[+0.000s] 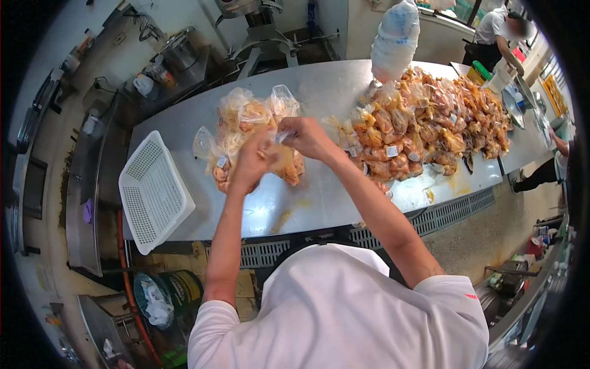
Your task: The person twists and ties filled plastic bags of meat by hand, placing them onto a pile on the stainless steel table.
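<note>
Over the left part of the steel table, my right hand pinches the top of a clear plastic bag. Close beside it, my left hand is blurred at the fingers, which are bent around the same bag's neck. Beneath and behind both hands lies a small pile of bagged meat in clear plastic, some bags with a white label. A far larger heap of bagged orange-yellow meat covers the right side of the table.
A white perforated basket is at the table's left edge. Stacked clear bags stand behind the large heap. A person is at the back right, another person's arm at the right. A bin is below left.
</note>
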`<move>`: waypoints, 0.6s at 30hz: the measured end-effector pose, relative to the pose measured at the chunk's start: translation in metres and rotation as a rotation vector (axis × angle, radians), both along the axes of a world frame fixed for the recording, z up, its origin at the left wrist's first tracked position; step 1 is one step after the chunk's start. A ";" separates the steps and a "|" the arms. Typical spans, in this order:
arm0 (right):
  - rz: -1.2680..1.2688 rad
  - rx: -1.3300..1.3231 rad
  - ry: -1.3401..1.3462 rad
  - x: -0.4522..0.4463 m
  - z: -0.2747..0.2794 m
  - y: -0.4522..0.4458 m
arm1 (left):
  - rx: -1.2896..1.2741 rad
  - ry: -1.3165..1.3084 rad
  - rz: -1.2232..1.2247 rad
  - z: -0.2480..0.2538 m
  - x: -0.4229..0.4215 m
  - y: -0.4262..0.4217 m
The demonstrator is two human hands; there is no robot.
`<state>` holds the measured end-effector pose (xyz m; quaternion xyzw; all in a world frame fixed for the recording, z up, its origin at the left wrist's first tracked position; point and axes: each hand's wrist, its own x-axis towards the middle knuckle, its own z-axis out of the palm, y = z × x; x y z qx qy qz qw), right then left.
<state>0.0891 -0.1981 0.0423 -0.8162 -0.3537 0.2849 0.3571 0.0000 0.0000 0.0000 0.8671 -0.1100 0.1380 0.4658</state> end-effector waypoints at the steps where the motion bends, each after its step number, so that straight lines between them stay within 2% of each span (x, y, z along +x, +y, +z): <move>1: -0.101 0.172 -0.026 -0.011 -0.003 0.003 | 0.057 -0.097 0.014 -0.003 0.000 -0.014; 2: -0.202 0.347 -0.052 -0.022 -0.004 0.006 | 0.061 -0.095 0.025 -0.001 -0.001 -0.016; 3: -0.193 0.301 -0.069 -0.030 -0.015 -0.002 | -0.031 -0.047 0.036 -0.014 0.003 -0.027; 4: -0.318 0.623 -0.220 -0.036 -0.022 0.000 | -0.070 0.007 0.040 -0.006 0.007 -0.027; 5: -0.390 0.782 -0.277 -0.044 -0.031 0.001 | -0.071 0.015 0.039 -0.001 0.006 -0.028; 6: -0.454 0.933 -0.349 -0.052 -0.042 0.002 | -0.279 0.082 -0.039 0.019 0.003 -0.031; 7: -0.359 0.908 -0.237 -0.055 -0.055 0.003 | -0.488 0.142 -0.116 0.032 0.004 -0.033; 9: -0.276 0.881 -0.124 -0.054 -0.081 0.006 | -0.560 0.250 -0.184 0.034 0.011 -0.024; 11: -0.280 0.503 0.065 -0.042 -0.101 0.012 | -0.659 0.221 0.103 0.023 0.023 -0.010; 12: -0.293 0.509 0.065 -0.044 -0.099 0.011 | -0.651 0.228 0.092 0.018 0.022 0.004; 14: -0.405 0.366 0.207 -0.041 -0.090 0.008 | -0.300 -0.198 0.441 0.013 0.026 0.026; 15: -0.431 0.371 0.210 -0.037 -0.096 0.006 | -0.297 -0.189 0.416 0.023 0.021 0.017; 17: -0.320 0.317 0.009 -0.032 -0.119 0.000 | 0.115 -0.328 0.024 0.059 -0.011 -0.019; 18: -0.317 0.307 0.011 -0.037 -0.119 -0.002 | 0.222 -0.302 -0.168 0.066 -0.020 -0.037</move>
